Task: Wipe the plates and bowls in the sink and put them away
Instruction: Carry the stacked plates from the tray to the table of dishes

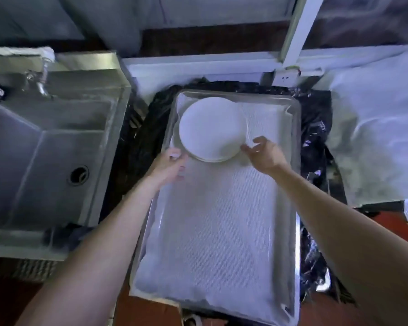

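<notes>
Seen from the head camera, a stack of white plates (212,128) sits at the far left of a cloth-lined metal tray (297,161); motion blur hides the exact count. Two hands flank it: the left hand (172,163) and right hand (264,154) both look loose-fingered, gripping nothing. One steel sink (45,147) stands left, its tap (39,83) blurred.
</notes>
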Available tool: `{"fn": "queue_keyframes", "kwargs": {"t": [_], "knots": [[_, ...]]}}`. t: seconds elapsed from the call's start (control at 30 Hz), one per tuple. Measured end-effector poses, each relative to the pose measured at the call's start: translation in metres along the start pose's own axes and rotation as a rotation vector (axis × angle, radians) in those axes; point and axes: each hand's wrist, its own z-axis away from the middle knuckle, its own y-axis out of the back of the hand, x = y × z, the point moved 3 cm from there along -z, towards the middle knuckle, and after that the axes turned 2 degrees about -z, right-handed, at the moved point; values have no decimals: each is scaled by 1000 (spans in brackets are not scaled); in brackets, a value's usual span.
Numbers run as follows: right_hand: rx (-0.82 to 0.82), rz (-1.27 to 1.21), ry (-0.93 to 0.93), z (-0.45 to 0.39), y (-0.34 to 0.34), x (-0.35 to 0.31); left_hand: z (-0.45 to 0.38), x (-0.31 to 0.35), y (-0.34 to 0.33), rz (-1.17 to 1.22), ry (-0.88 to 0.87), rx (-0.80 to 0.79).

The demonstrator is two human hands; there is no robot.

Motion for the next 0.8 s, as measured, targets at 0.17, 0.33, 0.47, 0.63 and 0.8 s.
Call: {"fn": "queue_keyframes", "kwargs": {"t": [0.17, 0.33, 0.47, 0.63, 0.8], "knots": [[-15, -59, 2, -76, 8, -12, -48, 16, -16, 196, 142, 158], [-90, -13, 63, -95, 3, -23, -71, 19, -29, 177, 146, 99], [-100, -56, 36, -96, 5, -27, -72, 22, -35, 254, 160, 139], [-113, -152, -14, -58, 5, -29, -35, 8, -27, 349, 142, 135], [-151, -71, 85, 20, -24, -57, 49, -47, 7, 471, 126, 240]]}}
